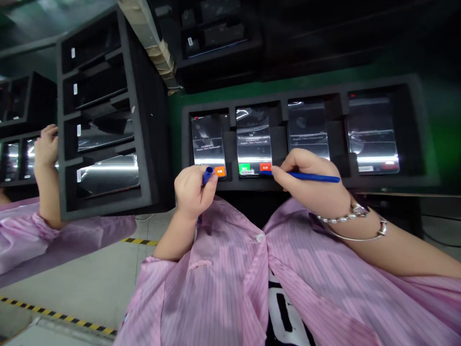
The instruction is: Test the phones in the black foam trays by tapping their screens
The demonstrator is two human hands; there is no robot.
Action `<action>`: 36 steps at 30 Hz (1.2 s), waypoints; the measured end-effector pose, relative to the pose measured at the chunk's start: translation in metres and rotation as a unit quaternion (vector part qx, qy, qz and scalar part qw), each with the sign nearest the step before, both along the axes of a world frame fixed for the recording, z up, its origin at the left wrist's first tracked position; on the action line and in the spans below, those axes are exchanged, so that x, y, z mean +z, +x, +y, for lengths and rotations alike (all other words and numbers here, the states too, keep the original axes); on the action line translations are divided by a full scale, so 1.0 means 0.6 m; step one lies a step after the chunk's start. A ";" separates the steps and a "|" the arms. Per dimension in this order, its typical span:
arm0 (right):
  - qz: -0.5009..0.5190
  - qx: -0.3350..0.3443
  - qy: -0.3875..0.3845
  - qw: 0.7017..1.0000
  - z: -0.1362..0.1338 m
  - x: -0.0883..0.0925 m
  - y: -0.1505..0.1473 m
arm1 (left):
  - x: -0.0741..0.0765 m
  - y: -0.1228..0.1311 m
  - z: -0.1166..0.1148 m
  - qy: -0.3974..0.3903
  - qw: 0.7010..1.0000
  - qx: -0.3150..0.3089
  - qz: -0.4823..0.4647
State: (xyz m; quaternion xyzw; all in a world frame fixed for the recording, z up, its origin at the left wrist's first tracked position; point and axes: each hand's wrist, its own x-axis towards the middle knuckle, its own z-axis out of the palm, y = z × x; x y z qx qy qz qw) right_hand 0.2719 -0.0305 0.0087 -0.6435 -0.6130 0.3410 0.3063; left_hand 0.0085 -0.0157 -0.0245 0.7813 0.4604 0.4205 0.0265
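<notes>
the right hand point(313, 185) partly hides the third phone point(307, 125), and the left edge cuts off a co-worker's sleeve point(25, 240)

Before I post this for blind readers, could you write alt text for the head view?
A person's right hand holds a blue stick near one of four screened devices in a black tray; the left hand grips another blue object. A co-worker's hand shows at far left.
</notes>
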 end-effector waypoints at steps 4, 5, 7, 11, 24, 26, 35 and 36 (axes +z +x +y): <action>-0.020 -0.037 0.000 0.999 -0.010 -0.005 0.005 | -0.013 -0.010 -0.008 -0.025 0.997 -0.003 -0.070; -0.004 -0.051 0.002 0.999 -0.012 -0.004 0.001 | -0.018 -0.012 -0.011 -0.037 0.995 0.002 -0.097; 0.053 -0.059 0.011 0.997 -0.015 0.001 -0.017 | -0.028 -0.016 -0.017 -0.068 0.987 0.016 -0.142; 0.114 0.054 0.018 0.992 0.001 0.013 -0.088 | -0.041 -0.020 -0.026 -0.115 0.976 0.027 -0.183; 0.038 0.130 0.038 0.990 0.027 -0.007 -0.155 | -0.014 -0.023 -0.040 -0.078 0.972 -0.026 -0.220; 0.038 0.139 0.035 0.989 0.027 -0.011 -0.161 | -0.008 -0.026 -0.040 -0.065 0.976 -0.026 -0.207; 0.295 -0.032 -0.014 0.955 0.006 0.030 -0.122 | -0.004 -0.027 -0.032 -0.006 0.991 -0.045 -0.127; 0.328 -0.027 -0.004 0.944 0.002 0.043 -0.115 | -0.005 -0.024 -0.031 0.005 0.993 -0.059 -0.106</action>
